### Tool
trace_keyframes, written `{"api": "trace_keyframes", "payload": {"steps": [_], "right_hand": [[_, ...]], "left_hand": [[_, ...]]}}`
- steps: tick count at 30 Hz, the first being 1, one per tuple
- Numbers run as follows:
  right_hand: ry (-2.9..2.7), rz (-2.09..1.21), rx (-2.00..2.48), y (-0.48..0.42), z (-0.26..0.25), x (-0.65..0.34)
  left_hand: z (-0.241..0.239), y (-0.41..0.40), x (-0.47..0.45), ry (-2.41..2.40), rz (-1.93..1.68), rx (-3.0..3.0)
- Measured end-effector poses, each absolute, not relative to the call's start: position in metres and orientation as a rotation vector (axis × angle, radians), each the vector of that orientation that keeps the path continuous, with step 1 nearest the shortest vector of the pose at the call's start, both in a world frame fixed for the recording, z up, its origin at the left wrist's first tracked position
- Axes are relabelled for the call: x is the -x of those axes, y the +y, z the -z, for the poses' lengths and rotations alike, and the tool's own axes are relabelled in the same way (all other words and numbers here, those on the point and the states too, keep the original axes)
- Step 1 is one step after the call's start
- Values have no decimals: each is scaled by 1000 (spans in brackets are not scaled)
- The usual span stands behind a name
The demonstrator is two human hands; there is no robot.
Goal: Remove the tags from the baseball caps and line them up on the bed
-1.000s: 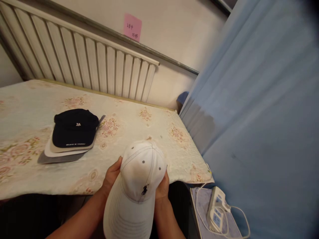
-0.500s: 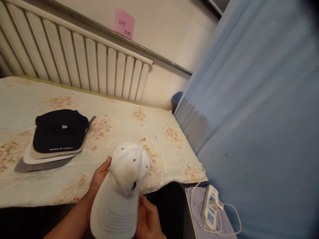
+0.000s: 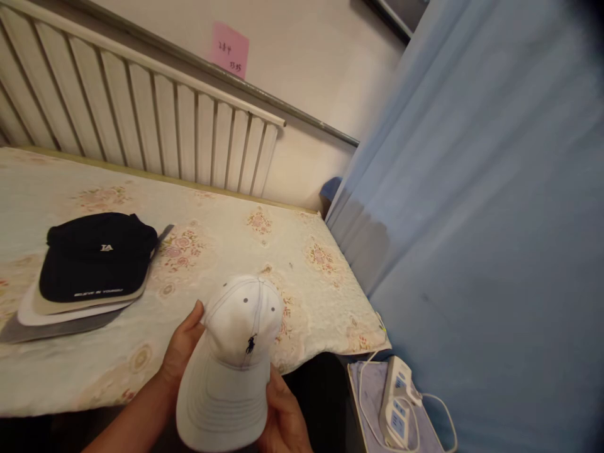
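Between my hands is a white baseball cap (image 3: pixel 236 352) with a small dark embroidered figure on its front, its brim pointing down toward me. My left hand (image 3: pixel 184 343) grips the cap's left side, thumb up along the edge. On the right side, my right hand (image 3: pixel 283 412) holds the cap low near the brim, with some fingers hidden beneath. To the left on the bed lies a stack of caps, topped by a black cap (image 3: pixel 99 258) with white lettering; beige, white and grey brims show under it.
A floral sheet (image 3: pixel 226 245) covers the bed. Behind it stand a white radiator (image 3: pixel 165 119) and a wall with a pink note (image 3: pixel 229 50). A blue curtain (image 3: pixel 472 220) hangs at right. A power strip (image 3: pixel 396 402) with white cables rests on a small stand.
The cap has turned slightly in my hands, its brim swinging a little to the right. The view has shifted slightly, so the cap stack appears lower and further left.
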State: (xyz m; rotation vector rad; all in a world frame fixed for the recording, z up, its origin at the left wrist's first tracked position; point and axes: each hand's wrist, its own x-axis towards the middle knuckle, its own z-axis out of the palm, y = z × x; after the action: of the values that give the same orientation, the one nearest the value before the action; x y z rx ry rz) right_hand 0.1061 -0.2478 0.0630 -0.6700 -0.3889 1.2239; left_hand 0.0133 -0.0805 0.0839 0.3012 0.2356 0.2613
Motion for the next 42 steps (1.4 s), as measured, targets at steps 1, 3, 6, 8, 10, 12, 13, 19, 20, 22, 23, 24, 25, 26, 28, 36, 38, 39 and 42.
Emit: {"api": "trace_keyframes", "payload": {"steps": [1,3,6,8,10,12,13,19,20,22,23,24,25,26,28,36,38,39,42], "right_hand": [[-402,-1211,672,-247,-62,-110],[-416,-1187,692,-245,-61,-120],[-401,-1161,718,-240,-60,-142],[-373,-1143,724,-235,-58,-161],[-360,-1112,735,-228,-55,-183],[-364,-1075,755,-219,-51,-207],[-379,-1063,763,-214,-48,-220],[-442,-943,851,-174,-26,-299],[-443,-922,857,-166,-22,-312],[-443,-897,870,-149,-15,-334],[-436,-887,875,-140,-12,-345],[-429,-884,877,-132,-9,-354],[-424,-879,875,-123,-6,-363],[-420,-874,872,-115,-2,-371],[-416,-853,874,-100,5,-386],[-390,-824,1002,-75,44,-418],[-386,-825,1034,-78,49,-421],[-385,-820,1050,-80,50,-422],[-382,-782,1098,-86,52,-426]], "left_hand": [[-81,-78,-14,226,-267,-323],[-73,-72,-18,226,-286,-389],[-57,-54,-26,318,-351,-595],[-39,-38,-29,490,-412,-884],[-16,-22,-28,788,-532,-1397],[9,-9,-23,949,-608,-1991],[20,-5,-20,932,-664,-2217],[47,-6,-13,895,-695,-2764],[47,-6,-13,907,-693,-2782],[47,-7,-14,914,-690,-2806],[47,-6,-14,913,-688,-2813],[48,-6,-14,912,-686,-2818],[49,-5,-14,912,-687,-2821],[50,-5,-14,914,-691,-2823],[52,-5,-13,920,-703,-2824],[53,-7,-12,928,-721,-2830],[52,-7,-12,932,-712,-2831],[52,-7,-12,936,-706,-2829],[50,-7,-13,943,-681,-2820]]}}
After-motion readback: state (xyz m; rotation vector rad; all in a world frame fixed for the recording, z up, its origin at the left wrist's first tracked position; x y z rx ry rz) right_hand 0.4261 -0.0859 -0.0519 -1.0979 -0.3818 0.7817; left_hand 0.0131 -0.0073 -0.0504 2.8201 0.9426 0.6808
